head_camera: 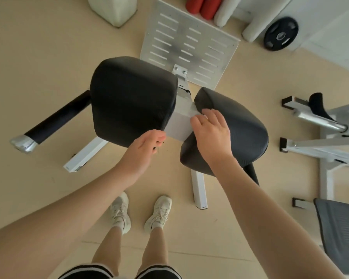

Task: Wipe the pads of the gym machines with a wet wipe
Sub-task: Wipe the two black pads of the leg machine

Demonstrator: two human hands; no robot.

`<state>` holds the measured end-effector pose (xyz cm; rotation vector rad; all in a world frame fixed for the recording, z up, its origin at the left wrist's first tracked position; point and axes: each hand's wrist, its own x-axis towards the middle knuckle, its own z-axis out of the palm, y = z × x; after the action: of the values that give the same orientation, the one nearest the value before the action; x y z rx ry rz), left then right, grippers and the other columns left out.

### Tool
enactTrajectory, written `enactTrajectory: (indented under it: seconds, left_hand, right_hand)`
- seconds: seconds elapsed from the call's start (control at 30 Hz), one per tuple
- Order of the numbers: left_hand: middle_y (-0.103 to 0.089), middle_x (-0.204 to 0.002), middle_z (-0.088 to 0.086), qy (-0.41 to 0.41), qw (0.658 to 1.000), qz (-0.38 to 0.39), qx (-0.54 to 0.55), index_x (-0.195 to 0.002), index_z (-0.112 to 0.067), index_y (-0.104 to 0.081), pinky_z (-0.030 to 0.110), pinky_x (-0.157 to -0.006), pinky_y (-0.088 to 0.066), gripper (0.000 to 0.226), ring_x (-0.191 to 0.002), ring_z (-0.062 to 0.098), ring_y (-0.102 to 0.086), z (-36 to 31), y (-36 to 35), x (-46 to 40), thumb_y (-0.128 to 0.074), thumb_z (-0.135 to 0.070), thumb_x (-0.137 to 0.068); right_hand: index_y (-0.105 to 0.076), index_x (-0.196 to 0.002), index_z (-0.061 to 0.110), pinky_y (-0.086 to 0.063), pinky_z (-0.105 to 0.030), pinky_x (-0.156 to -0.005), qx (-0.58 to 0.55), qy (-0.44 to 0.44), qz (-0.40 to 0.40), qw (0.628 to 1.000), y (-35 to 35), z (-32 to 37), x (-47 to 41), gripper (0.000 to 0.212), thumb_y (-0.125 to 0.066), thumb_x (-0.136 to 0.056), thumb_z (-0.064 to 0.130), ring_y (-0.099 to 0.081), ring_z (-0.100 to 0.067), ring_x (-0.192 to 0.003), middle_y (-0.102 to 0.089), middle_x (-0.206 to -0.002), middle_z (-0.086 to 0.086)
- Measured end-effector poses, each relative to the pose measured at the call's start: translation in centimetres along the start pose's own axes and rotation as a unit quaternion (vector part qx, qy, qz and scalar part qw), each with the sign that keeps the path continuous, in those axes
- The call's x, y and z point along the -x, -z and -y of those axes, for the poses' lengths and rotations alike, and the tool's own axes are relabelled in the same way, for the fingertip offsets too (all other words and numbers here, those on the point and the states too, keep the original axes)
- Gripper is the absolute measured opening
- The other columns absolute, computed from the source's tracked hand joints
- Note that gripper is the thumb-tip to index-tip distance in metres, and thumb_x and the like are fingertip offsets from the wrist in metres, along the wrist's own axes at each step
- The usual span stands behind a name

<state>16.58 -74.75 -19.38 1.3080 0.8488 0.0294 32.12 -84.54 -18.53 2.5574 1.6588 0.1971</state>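
Two black pads sit on a white machine frame (179, 125) below me. The left pad (129, 97) is large and squarish, and the right pad (242, 127) is rounded. My left hand (145, 148) is at the left pad's near right corner, with its fingers curled around the edge. My right hand (212, 133) lies palm down on the right pad's left edge. A small sliver of white, the wet wipe (205, 117), shows under its fingers; the rest of the wipe is hidden by the hand.
A slotted white footplate (189, 43) stands beyond the pads. A black bar with a chrome end (54, 121) sticks out to the left. A weight plate (280, 34), red rollers (201, 5), another white machine (320, 121) and a grey pad (340, 234) are nearby.
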Motion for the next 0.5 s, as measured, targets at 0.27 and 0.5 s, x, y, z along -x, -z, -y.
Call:
enactTrajectory:
  seconds: [0.27,0.5]
  left_hand:
    - [-0.059,-0.112,-0.005,0.032,0.999,-0.004,0.007,-0.123,-0.019,-0.052,0.018,-0.085,-0.044,0.039,-0.103,0.006,-0.057,1.4,1.8,-0.3,-0.024,-0.035,-0.100]
    - [-0.062,-0.106,-0.002,0.024,0.998,0.038,-0.053,-0.113,-0.021,-0.054,0.026,-0.087,-0.046,0.026,-0.100,0.012,-0.058,-0.8,-1.2,-0.2,-0.034,-0.028,-0.099]
  right_hand:
    - [-0.062,-0.057,0.013,-0.050,-0.031,-0.089,-0.008,0.105,0.196,0.975,-4.9,5.0,4.4,0.013,-0.062,-0.051,0.002,-0.061,-0.022,-0.059,-0.056,-0.048,0.000]
    - [-0.062,-0.110,0.020,-0.043,-0.028,-0.079,-0.330,-0.249,0.172,0.894,-0.6,2.5,7.8,0.028,-0.043,-0.093,0.009,-0.055,-0.020,-0.094,-0.060,-0.103,-0.002]
